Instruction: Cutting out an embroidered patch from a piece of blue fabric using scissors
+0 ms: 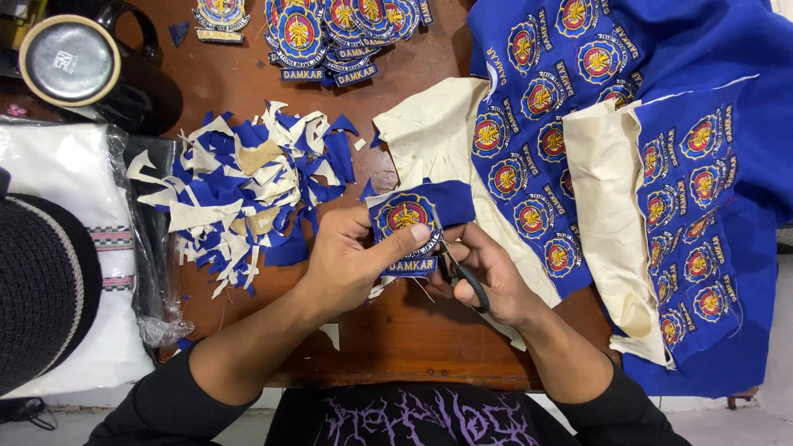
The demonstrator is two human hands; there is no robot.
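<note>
Over the wooden table (pixel 413 330), my left hand (pixel 351 260) is pinching the soft, light embroidered patch (pixel 410 223) at its edge, my right hand (pixel 487 277) gripping scissors (pixel 464 281).

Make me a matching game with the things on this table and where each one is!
Things:
1. scissors
2. scrap pile
3. finished badges
4. mug

Places:
A. top left corner of the table
B. in the right hand
C. top middle, stacked
D. left of the left hand

Pairs: 1-B, 2-D, 3-C, 4-A
</note>
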